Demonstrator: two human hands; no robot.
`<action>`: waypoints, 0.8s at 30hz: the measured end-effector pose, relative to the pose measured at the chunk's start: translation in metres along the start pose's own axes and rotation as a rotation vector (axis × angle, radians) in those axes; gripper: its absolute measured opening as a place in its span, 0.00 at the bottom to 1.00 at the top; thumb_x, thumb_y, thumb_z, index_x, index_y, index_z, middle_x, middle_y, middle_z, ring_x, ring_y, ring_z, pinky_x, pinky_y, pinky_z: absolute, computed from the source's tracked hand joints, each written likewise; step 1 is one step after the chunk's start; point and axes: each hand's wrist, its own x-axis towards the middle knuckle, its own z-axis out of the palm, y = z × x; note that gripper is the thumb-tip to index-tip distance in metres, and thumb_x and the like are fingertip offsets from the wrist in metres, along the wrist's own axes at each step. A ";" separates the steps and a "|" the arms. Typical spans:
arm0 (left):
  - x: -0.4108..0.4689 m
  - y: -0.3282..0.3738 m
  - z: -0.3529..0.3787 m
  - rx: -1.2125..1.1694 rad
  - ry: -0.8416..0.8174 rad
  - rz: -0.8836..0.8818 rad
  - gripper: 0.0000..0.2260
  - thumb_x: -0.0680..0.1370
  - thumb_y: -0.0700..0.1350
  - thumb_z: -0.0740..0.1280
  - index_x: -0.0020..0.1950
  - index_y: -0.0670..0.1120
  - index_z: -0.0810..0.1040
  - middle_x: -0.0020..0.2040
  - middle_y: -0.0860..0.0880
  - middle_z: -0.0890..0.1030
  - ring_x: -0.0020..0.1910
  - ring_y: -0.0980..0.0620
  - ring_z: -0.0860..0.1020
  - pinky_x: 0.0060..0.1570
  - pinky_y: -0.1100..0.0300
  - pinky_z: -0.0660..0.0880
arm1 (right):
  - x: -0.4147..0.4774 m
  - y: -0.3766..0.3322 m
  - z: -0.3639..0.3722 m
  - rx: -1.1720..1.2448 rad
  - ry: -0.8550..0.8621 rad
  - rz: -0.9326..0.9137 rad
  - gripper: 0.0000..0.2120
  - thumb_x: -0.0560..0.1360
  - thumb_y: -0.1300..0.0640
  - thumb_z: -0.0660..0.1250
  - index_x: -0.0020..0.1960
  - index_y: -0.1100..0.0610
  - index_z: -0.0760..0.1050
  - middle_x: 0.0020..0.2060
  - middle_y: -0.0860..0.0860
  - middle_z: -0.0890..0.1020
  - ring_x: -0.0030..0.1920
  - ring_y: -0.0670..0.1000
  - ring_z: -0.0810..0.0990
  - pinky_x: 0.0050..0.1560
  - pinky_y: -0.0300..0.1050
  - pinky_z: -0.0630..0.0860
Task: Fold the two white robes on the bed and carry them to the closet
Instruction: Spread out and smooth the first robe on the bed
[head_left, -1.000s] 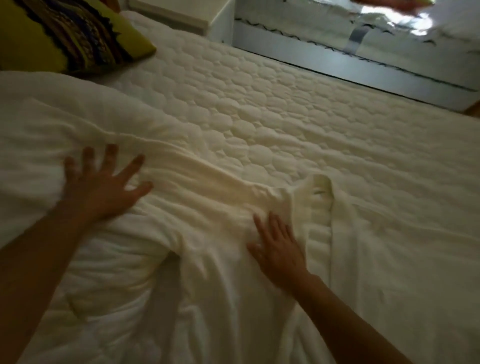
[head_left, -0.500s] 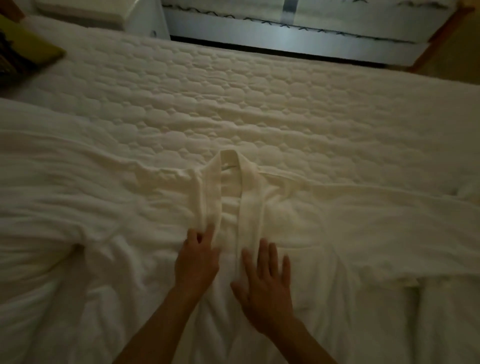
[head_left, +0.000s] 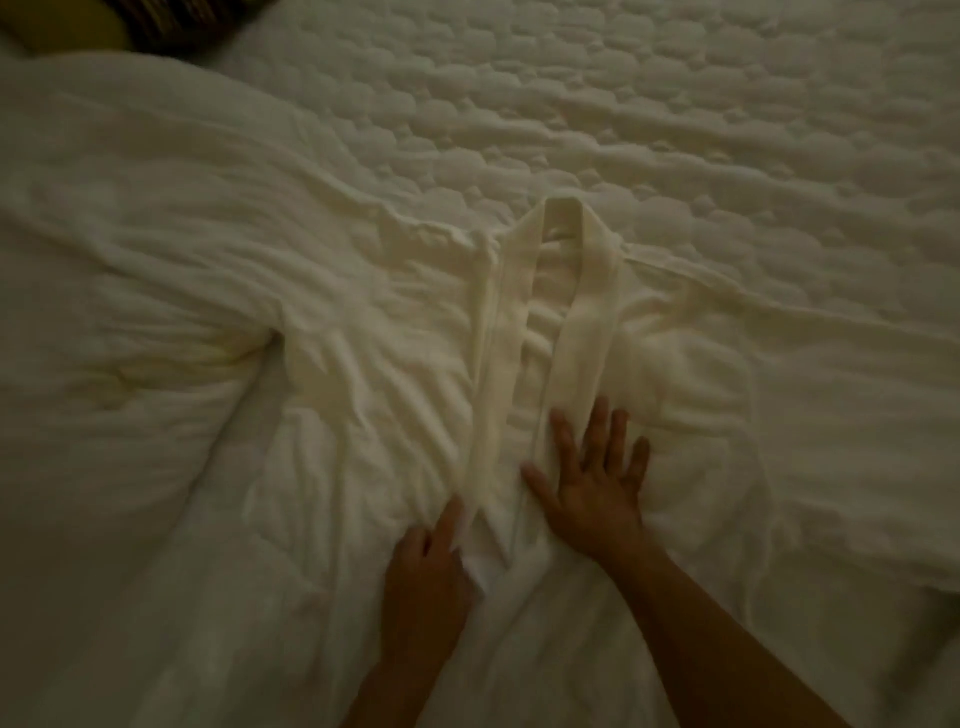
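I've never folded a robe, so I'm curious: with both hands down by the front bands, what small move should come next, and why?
Probably slide the left hand rightward, drawing the left band against the right band. The robe lies face up with a gap open between the bands, and the right hand lies flat, pinning its side.

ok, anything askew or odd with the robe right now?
Nothing spilled or damaged. The robe has a heavily creased front panel on the person's left, and the lapels lie apart, not overlapped. The right hand rests flat on the other side.
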 end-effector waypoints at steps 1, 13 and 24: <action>-0.003 0.001 0.000 -0.013 0.018 -0.055 0.27 0.71 0.49 0.59 0.71 0.49 0.75 0.44 0.45 0.75 0.38 0.42 0.77 0.37 0.52 0.80 | 0.001 0.002 0.001 -0.013 -0.013 -0.013 0.38 0.76 0.27 0.44 0.77 0.37 0.29 0.70 0.50 0.18 0.68 0.53 0.14 0.65 0.56 0.17; -0.089 -0.028 0.013 -0.373 -0.312 0.033 0.15 0.79 0.54 0.55 0.62 0.56 0.75 0.51 0.51 0.81 0.50 0.48 0.80 0.51 0.52 0.77 | -0.073 -0.025 0.039 0.062 0.423 0.072 0.28 0.83 0.45 0.48 0.81 0.52 0.55 0.80 0.59 0.56 0.80 0.57 0.52 0.77 0.62 0.53; -0.070 -0.050 0.028 -0.577 -0.264 0.016 0.06 0.81 0.51 0.64 0.45 0.52 0.75 0.35 0.57 0.78 0.35 0.64 0.75 0.34 0.68 0.67 | -0.089 -0.026 0.094 -0.067 0.344 0.167 0.30 0.83 0.41 0.42 0.82 0.48 0.41 0.82 0.52 0.43 0.81 0.51 0.38 0.79 0.54 0.37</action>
